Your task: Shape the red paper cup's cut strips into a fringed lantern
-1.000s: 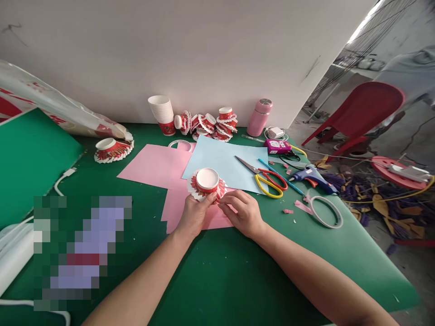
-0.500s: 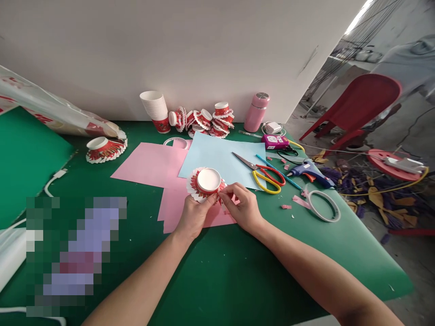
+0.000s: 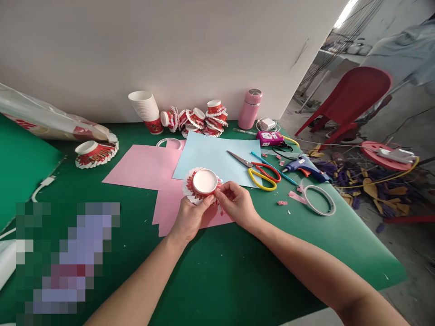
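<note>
A green tabletop [image 3: 204, 290] meets a plain pale wall [image 3: 136, 45]; beyond its right side, a red plastic chair [image 3: 363, 95] stands on a grey floor littered with purple and yellow scraps.

At the centre of the view, two bare hands hold a fringed cup [image 3: 205, 181], a red and white paper cup with its round white base facing up and its sides cut into strips that splay outward. It is above overlapping pink sheets [image 3: 142, 167], by the near edge of a light blue sheet [image 3: 204, 151].

The left hand [image 3: 189, 217] grips the cup from its near side, the thumb laid along the edge below the base; the other fingers are mostly hidden. The right hand [image 3: 238, 202] is drawn into a narrow pinch, thumb and forefinger together at the cup's near right edge. Whether they take one strip or several is too small to tell.

Scissors [image 3: 253, 170] with red and yellow handles lie partly on the blue sheet. Farther right are a blue glue gun [image 3: 307, 168] and a white tape ring [image 3: 319, 213]. Along the wall stand stacked paper cups [image 3: 146, 113], a heap of similar fringed cups [image 3: 214, 122] and a pink flask [image 3: 250, 108].
</note>
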The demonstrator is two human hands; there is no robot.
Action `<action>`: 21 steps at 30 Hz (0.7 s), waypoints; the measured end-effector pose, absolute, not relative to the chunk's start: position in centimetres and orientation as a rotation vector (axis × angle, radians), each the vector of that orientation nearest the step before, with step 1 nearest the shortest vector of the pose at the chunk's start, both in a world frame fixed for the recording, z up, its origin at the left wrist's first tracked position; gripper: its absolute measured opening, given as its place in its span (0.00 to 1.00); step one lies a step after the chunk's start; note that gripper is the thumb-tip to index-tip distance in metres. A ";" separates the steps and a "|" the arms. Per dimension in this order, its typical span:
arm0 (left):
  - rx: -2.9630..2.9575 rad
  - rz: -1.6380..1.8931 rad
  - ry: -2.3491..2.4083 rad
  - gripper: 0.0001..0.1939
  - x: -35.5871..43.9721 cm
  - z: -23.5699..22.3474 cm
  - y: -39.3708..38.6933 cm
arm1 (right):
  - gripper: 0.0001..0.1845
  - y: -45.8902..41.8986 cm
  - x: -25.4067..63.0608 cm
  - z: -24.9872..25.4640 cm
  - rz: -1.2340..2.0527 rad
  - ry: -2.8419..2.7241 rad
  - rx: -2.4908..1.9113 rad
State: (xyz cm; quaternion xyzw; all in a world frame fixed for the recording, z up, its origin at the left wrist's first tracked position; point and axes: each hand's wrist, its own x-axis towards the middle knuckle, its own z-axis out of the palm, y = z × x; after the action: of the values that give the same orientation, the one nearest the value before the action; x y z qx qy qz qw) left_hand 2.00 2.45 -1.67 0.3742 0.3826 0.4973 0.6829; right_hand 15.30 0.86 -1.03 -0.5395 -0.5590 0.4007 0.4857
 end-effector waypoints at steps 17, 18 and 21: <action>0.885 1.019 0.811 0.12 1.7 -0.4 2.6 | 0.19 1.2 15.9 -1.5 1.213 -1.281 -1.176; 0.878 1.016 0.804 0.12 1.7 -0.4 2.7 | 0.19 1.2 15.9 -1.4 1.210 -1.308 -1.189; 0.877 1.008 0.787 0.14 1.7 -0.5 2.7 | 0.21 1.1 15.9 -1.1 1.176 -1.395 -1.233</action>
State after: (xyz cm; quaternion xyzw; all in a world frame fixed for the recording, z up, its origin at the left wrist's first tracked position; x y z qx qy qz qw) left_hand 1.69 2.66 -0.50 0.3958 0.3552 0.4550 0.7142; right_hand 15.90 1.09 -1.10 -0.4991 -0.5650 0.4761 0.4528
